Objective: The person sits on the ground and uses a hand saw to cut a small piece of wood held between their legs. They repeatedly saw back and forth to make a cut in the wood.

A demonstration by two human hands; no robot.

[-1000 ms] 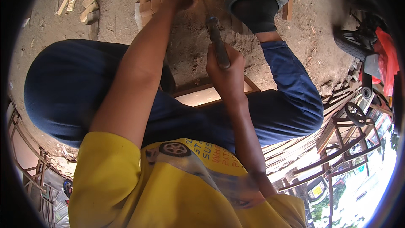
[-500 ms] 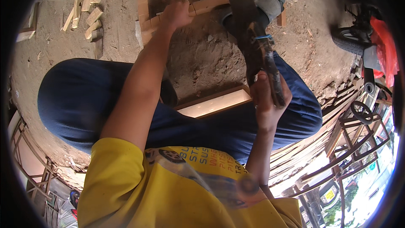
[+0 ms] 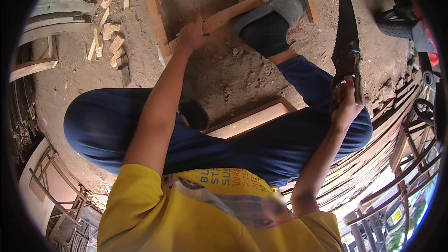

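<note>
A handsaw with a dark blade and worn wooden handle is in my right hand, fingers wrapped round the grip. Its blade points up and away, held to the right of my leg and apart from the wood. My left hand is closed on a wooden frame of reddish-brown strips, low over the dirt ground; some fingers are hidden. My right foot, in a grey slipper, presses on the frame's right end. Between my legs lies a wooden piece with a pale inner face.
Several wood offcuts are scattered at the far left. Long planks are stacked along the right. Beyond them stand a wheel and a metal frame with a handwheel. Another short wooden piece lies past my foot.
My right hand has swung the saw to the right, away from the wood and my foot. My left hand stays on the frame. The view has shifted slightly.
</note>
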